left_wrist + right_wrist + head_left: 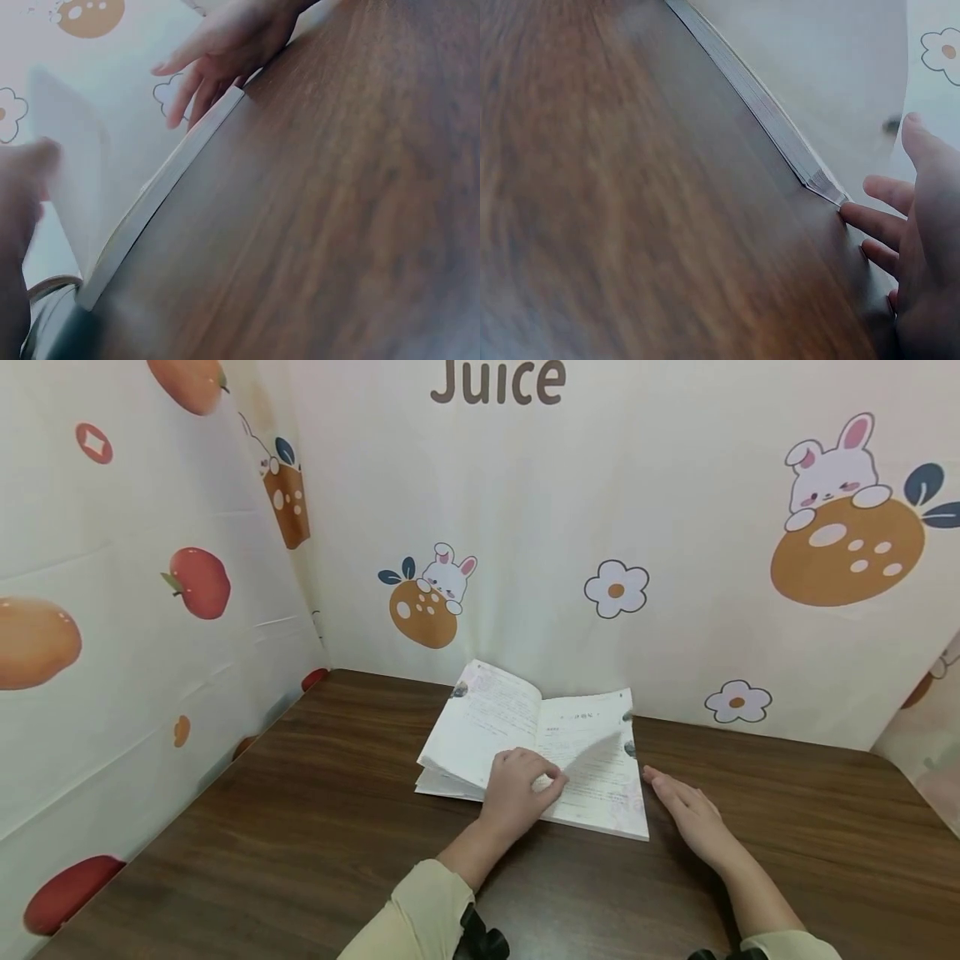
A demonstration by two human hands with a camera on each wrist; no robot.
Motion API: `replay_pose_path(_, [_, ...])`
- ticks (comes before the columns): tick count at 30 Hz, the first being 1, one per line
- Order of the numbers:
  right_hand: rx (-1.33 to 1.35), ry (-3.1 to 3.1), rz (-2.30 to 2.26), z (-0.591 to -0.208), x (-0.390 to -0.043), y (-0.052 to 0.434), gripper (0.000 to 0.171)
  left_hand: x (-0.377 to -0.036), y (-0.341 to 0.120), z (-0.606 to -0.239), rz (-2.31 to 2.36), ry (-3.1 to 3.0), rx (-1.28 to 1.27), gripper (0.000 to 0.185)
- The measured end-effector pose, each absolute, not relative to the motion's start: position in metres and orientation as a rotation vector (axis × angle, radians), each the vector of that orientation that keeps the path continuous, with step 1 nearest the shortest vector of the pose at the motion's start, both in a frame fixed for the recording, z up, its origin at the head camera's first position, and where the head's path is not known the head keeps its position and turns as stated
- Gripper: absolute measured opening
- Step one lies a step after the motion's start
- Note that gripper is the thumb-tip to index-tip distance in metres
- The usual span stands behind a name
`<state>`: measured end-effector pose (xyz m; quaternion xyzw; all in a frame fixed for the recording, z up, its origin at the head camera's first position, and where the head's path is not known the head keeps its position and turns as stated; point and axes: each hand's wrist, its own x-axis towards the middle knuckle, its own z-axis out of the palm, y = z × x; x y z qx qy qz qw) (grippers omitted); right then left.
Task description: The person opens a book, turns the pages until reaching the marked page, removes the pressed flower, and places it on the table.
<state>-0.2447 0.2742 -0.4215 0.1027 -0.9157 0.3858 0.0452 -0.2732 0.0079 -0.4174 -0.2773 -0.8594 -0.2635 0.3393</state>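
An open book (487, 714) with printed text lies on the brown table, its left pages fanned slightly at the lower edge. Between thumb and fingers my left hand (517, 785) pinches one page (592, 756), which stands lifted above the right-hand side. The left wrist view shows that raised page (79, 165) blurred, with part of the left hand (22, 195) at the edge. Just right of the book, my right hand (693, 818) rests near the table with fingers extended. In the right wrist view, its fingers (874, 223) are at the book's corner (829, 184).
Behind the book hangs a pale curtain (525, 527) printed with rabbits, fruit and flowers; another printed sheet (135, 693) covers the left side. The wooden table (322, 835) extends on both sides of the book. Black straps (480, 935) sit at the sleeves.
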Motion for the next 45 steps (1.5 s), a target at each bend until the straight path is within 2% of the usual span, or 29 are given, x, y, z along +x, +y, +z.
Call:
replay_pose_path(11, [0.261, -2.864, 1.099, -0.425, -0.246, 0.271, 0.059, -0.291, -0.034, -0.401, -1.381, -1.953, -0.362, 0.011])
replay_pose_path(18, [0.24, -2.886, 1.078, -0.428, -0.243, 0.273, 0.06, -0.301, -0.078, -0.38, -1.604, -2.241, -0.129, 0.019])
replay_pose_path(29, [0.333, -2.866, 0.983, -0.429, -0.244, 0.276, 0.056, -0.3, -0.133, -0.357, -1.206, -3.012, -0.134, 0.019])
replay_pose_path(45, [0.362, -2.853, 0.972, -0.428, -0.244, 0.273, 0.056, -0.301, -0.133, -0.383, -0.852, -3.296, -0.112, 0.038])
